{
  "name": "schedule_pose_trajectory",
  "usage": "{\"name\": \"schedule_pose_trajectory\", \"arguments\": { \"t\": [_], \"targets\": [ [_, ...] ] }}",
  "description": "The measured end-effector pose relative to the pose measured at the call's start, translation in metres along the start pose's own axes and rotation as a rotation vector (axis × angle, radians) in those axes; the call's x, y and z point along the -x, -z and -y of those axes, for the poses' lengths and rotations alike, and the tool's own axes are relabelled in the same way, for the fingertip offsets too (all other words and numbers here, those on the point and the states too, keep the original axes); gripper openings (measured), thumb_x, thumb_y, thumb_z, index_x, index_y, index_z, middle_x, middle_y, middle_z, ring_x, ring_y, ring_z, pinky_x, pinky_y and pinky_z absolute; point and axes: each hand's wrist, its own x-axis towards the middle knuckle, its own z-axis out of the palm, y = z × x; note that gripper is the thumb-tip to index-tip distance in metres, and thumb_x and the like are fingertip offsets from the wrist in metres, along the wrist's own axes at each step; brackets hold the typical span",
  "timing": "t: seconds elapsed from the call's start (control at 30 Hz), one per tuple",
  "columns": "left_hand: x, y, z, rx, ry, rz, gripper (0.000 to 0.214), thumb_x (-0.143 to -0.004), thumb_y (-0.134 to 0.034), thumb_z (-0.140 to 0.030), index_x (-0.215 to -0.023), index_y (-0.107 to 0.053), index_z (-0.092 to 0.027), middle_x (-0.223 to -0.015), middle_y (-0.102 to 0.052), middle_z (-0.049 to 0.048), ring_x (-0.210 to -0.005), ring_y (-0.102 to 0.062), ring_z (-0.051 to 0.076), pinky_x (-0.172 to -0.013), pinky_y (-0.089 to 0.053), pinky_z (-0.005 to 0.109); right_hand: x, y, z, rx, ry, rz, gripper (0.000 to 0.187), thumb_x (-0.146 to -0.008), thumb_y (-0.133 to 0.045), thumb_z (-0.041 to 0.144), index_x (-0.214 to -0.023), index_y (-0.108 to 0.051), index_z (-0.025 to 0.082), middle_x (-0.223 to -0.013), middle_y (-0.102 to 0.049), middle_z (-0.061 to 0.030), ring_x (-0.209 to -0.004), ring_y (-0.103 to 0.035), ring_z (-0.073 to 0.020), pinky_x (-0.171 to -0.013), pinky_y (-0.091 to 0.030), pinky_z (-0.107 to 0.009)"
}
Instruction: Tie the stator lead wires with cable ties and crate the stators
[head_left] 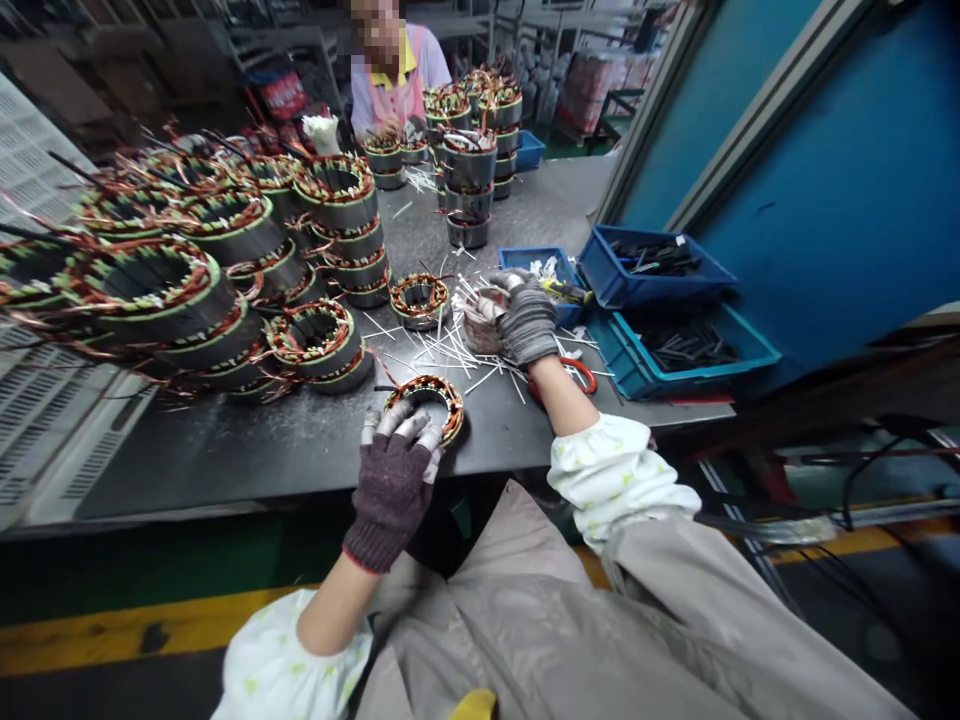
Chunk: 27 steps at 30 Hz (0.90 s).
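Observation:
My left hand (393, 487), in a dark knit glove with grey fingertips, grips the near rim of a copper-wound motor stator (429, 403) lying flat at the table's front. My right hand (525, 320), in a grey glove, holds a second copper-wound stator (480, 322) tilted up above the table. Many thin white ties (457, 352) lie scattered beneath it. Red-handled snips (574, 376) lie partly hidden under my right wrist. A small stator (418, 302) sits flat just beyond both hands.
Stacks of wound stators (337, 225) crowd the left of the dark table (247, 460), and more stand at the back. A co-worker in a pink apron (394, 95) works beyond them. Blue bins of black parts (652, 270) sit at the right, beside a blue panel.

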Motion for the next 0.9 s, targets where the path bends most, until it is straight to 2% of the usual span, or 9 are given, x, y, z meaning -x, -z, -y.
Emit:
{"name": "schedule_pose_trajectory", "arguments": {
  "t": [0.1,0.17,0.23,0.27,0.37,0.43,0.53,0.7,0.9],
  "targets": [
    [0.000,-0.001,0.004,0.034,-0.030,0.004,0.030,-0.100,-0.058,-0.017,-0.126,-0.071,-0.024,-0.120,-0.079,0.0095,-0.132,-0.067,0.032,-0.122,-0.044,0.063,-0.010,0.004,0.008,0.018,-0.051,-0.073,0.023,-0.086,-0.079,0.044,-0.091,-0.075,0.022,-0.103,-0.075,-0.0111,-0.109,-0.069,-0.0320,-0.113,-0.053,-0.054],
    [0.001,-0.003,0.007,0.076,-0.023,0.004,0.028,-0.101,-0.058,-0.017,-0.124,-0.071,-0.024,-0.114,-0.080,0.0079,-0.122,-0.072,0.028,-0.121,-0.048,0.057,0.008,0.013,0.018,-0.112,-0.035,-0.120,0.025,-0.092,-0.073,0.047,-0.092,-0.075,0.022,-0.096,-0.076,-0.0085,-0.100,-0.071,-0.0281,-0.106,-0.057,-0.050],
    [0.001,-0.005,0.006,0.103,0.027,0.005,0.027,-0.101,-0.058,-0.019,-0.124,-0.071,-0.025,-0.113,-0.080,0.0076,-0.121,-0.073,0.026,-0.122,-0.048,0.056,0.046,0.025,0.032,-0.304,0.005,-0.141,0.029,-0.095,-0.071,0.053,-0.100,-0.075,0.024,-0.098,-0.077,-0.0066,-0.096,-0.072,-0.0254,-0.099,-0.061,-0.046],
    [0.001,-0.006,0.005,0.110,0.057,0.010,0.026,-0.102,-0.058,-0.020,-0.124,-0.071,-0.025,-0.114,-0.080,0.0078,-0.123,-0.072,0.026,-0.123,-0.046,0.057,0.070,0.031,0.040,-0.374,0.013,-0.106,0.029,-0.097,-0.070,0.054,-0.104,-0.075,0.026,-0.102,-0.077,-0.0064,-0.097,-0.073,-0.0247,-0.097,-0.062,-0.045],
    [0.000,-0.006,0.000,0.112,0.125,0.064,0.026,-0.103,-0.055,-0.022,-0.124,-0.071,-0.024,-0.117,-0.079,0.0088,-0.132,-0.067,0.027,-0.127,-0.041,0.059,0.150,0.046,0.063,-0.437,0.065,0.178,0.022,-0.102,-0.066,0.047,-0.101,-0.076,0.027,-0.113,-0.079,-0.0087,-0.100,-0.076,-0.0248,-0.093,-0.064,-0.044],
    [-0.001,-0.004,-0.001,0.109,0.134,0.123,0.027,-0.103,-0.051,-0.022,-0.122,-0.071,-0.023,-0.120,-0.078,0.0090,-0.135,-0.065,0.027,-0.127,-0.039,0.059,0.194,0.050,0.073,-0.447,0.068,0.297,0.020,-0.105,-0.062,0.038,-0.095,-0.075,0.027,-0.115,-0.080,-0.0086,-0.099,-0.077,-0.0238,-0.088,-0.065,-0.042],
    [-0.003,-0.002,-0.001,0.107,0.114,0.164,0.030,-0.103,-0.048,-0.020,-0.121,-0.071,-0.023,-0.119,-0.077,0.0092,-0.132,-0.065,0.027,-0.124,-0.043,0.056,0.235,0.044,0.079,-0.488,0.040,0.309,0.020,-0.106,-0.058,0.028,-0.096,-0.075,0.027,-0.111,-0.081,-0.0075,-0.095,-0.079,-0.0216,-0.083,-0.065,-0.038],
    [-0.004,-0.004,-0.006,0.062,0.078,0.073,0.028,-0.104,-0.051,-0.023,-0.122,-0.072,-0.021,-0.112,-0.077,0.0102,-0.124,-0.067,0.027,-0.117,-0.047,0.052,0.244,0.030,0.083,-0.512,0.035,0.381,0.023,-0.109,-0.055,0.033,-0.103,-0.077,0.025,-0.106,-0.082,-0.0073,-0.092,-0.079,-0.0200,-0.082,-0.066,-0.034],
    [-0.003,-0.004,-0.018,-0.024,0.123,0.081,0.028,-0.105,-0.049,-0.024,-0.122,-0.072,-0.020,-0.115,-0.077,0.0100,-0.122,-0.068,0.028,-0.116,-0.047,0.050,0.241,0.029,0.088,-0.477,0.050,0.379,0.025,-0.109,-0.055,0.032,-0.102,-0.077,0.023,-0.103,-0.082,-0.0064,-0.089,-0.079,-0.0182,-0.083,-0.065,-0.031]
  ]
}}
